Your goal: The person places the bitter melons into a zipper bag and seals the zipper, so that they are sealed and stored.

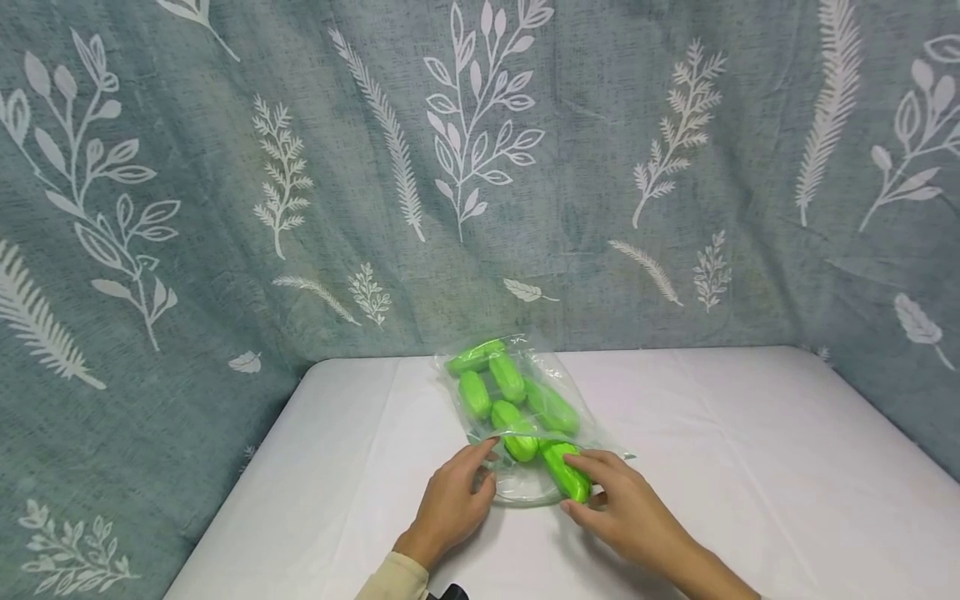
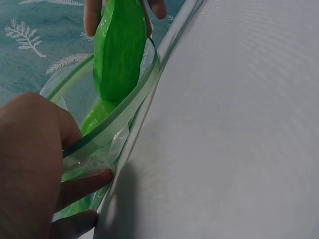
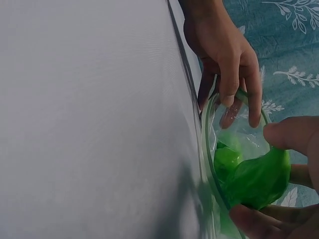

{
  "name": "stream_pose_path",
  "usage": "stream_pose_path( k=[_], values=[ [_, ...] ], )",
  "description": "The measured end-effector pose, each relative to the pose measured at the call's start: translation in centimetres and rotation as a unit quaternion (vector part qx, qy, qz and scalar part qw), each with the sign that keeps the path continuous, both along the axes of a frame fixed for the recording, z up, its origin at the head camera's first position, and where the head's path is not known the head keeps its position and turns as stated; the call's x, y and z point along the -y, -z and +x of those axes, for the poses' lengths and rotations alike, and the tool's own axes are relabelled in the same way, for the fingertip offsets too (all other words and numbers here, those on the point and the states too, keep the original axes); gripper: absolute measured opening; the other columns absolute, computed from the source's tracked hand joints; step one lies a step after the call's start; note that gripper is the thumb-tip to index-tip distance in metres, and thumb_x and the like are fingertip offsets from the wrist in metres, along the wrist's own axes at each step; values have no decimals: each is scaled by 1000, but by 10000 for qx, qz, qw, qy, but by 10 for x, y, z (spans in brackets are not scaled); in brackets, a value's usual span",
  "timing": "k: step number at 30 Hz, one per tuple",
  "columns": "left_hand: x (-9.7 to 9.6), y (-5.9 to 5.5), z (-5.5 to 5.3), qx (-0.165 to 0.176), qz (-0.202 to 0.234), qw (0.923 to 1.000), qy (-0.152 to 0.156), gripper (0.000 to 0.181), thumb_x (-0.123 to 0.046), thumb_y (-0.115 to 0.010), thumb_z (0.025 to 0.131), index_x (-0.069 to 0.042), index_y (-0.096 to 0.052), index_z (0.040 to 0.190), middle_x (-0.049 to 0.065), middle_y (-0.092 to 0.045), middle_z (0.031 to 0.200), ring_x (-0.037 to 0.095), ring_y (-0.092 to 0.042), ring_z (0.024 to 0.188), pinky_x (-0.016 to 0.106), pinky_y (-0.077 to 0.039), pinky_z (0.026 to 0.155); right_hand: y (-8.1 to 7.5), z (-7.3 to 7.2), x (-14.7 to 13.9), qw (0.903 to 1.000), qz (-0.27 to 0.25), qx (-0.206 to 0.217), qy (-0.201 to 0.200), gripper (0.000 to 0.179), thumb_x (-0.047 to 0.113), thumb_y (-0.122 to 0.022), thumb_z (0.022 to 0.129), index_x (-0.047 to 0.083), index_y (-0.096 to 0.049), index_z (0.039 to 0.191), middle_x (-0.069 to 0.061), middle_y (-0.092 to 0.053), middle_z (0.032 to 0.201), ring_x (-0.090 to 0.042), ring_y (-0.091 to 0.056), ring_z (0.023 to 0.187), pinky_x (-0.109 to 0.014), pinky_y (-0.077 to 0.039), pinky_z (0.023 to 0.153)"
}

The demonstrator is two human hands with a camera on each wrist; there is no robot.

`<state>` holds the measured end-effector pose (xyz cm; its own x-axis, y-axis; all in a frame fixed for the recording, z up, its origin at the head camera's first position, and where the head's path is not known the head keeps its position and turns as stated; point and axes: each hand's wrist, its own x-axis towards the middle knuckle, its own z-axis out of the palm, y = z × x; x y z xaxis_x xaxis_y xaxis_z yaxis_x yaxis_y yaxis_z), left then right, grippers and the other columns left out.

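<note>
A clear zip bag (image 1: 525,493) lies on the white table, its mouth held apart toward me. Several glossy, bright green, cucumber-like pieces (image 1: 507,379) are inside it. My left hand (image 1: 453,493) grips the left side of the bag's rim (image 2: 117,122), with some fingers inside the mouth and others outside. At the right of the mouth, my right hand (image 1: 626,500) holds another green cucumber-like piece (image 1: 564,471) between thumb and fingers. That piece is partly within the opening, its near end sticking out, as the right wrist view also shows.
White cloth covers the table (image 1: 750,450). Behind it and along both sides hangs a blue-green curtain (image 1: 570,167) with white leaf prints. A beige sleeve (image 1: 393,577) and a dark wrist strap (image 1: 453,592) show at the left arm.
</note>
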<state>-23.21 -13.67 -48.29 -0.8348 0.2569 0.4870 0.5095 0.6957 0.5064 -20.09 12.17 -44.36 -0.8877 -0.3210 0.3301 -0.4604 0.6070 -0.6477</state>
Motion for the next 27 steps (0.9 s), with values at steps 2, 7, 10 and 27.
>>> stream_pose_path(
  k=[2, 7, 10, 27],
  values=[
    [0, 1, 0, 26, 2, 10000, -20, 51, -11, -62, 91, -15, -57, 141, -3, -70, 113, 7, -67, 94, 35, -56, 83, 0, -1, 2, 9999, 130, -106, -34, 56, 19, -83, 82, 9, -64, 134, -9, -58, 132, -20, -64, 104, -23, -57, 75],
    [0, 2, -1, 87, 13, 10000, -43, 51, -11, -61, 91, -16, -56, 142, -3, -70, 114, 7, -66, 95, 36, -56, 85, 0, -2, 7, 9983, 403, -408, -76, 57, 20, -83, 82, 9, -63, 134, -9, -58, 133, -18, -63, 103, -26, -57, 77],
    [0, 2, -1, 93, -12, 9999, -60, 51, -11, -61, 92, -16, -56, 142, -3, -70, 114, 7, -66, 95, 36, -56, 84, 0, -3, 10, 9967, 606, -543, 19, 58, 21, -84, 81, 10, -63, 134, -10, -57, 134, -20, -63, 106, -31, -57, 81],
    [1, 2, -2, -18, -69, 10000, -58, 49, -11, -61, 92, -17, -57, 140, -5, -69, 113, 6, -67, 95, 34, -56, 84, 3, -13, 19, 9877, 1184, -1012, 109, 64, 27, -85, 80, 8, -59, 135, -17, -56, 134, -35, -63, 115, -47, -56, 90]
  ],
)
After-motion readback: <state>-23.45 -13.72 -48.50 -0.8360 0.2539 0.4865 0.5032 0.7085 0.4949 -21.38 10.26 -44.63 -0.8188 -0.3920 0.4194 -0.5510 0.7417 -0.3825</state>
